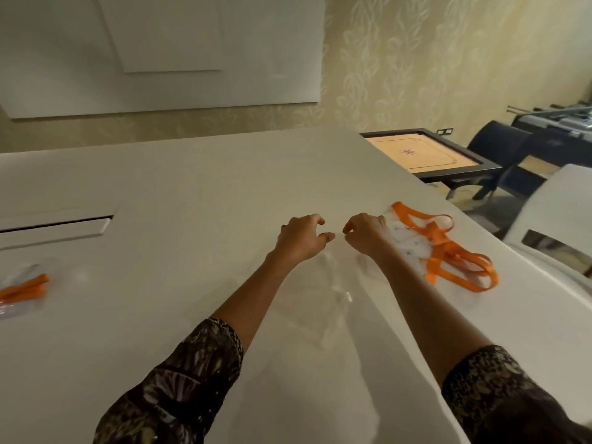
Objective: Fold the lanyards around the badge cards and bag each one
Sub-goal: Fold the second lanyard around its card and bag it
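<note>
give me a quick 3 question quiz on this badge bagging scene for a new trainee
1. True or false: the loose lanyard pile lies beside the right hand.
2. Where on the table is the bagged lanyard? A) far left B) far right C) centre
3. Fill in: the lanyards' colour is ___.
Key: 1 true; 2 A; 3 orange.
</note>
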Available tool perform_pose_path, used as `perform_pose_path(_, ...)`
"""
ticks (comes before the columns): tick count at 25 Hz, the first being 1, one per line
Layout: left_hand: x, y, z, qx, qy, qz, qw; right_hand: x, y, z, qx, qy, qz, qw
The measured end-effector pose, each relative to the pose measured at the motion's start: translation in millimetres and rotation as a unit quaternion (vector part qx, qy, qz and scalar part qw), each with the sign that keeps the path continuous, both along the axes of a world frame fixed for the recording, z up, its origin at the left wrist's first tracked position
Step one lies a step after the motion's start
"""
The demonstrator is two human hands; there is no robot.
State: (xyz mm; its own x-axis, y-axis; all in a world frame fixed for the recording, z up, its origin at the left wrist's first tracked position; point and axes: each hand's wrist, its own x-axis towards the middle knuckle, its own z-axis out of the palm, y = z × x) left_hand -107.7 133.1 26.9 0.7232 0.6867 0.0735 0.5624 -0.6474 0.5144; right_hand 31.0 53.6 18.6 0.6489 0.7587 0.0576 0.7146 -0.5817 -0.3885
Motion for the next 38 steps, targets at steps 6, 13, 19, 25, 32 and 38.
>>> perform_pose_path(6,74,-46,-9,-0.042,-0.014,-0.072,0.996,91,-72,7,-0.166,-0.032,0.027,0.985)
perform_pose_path(13,110,-71,-24,-0.040,-0.012,-0.125,0.991,118,-98,-2,-0.157,0.050,0.068,0.984)
perform_pose_path(19,125,-76,-12,-0.075,-0.058,-0.167,0.981,127,-105,19,-0.059,0.120,0.099,0.986)
perform_pose_path(25,132,-70,22,-0.257,-0.213,-0.082,0.939,134,-126,43,0.173,0.323,0.107,0.924)
perform_pose_path(32,129,-71,54,-0.227,-0.156,-0.141,0.951,130,-118,52,0.156,0.225,0.181,0.944)
perform_pose_path(38,120,-60,70,-0.220,-0.184,-0.127,0.950,140,-123,51,0.229,0.470,0.172,0.835)
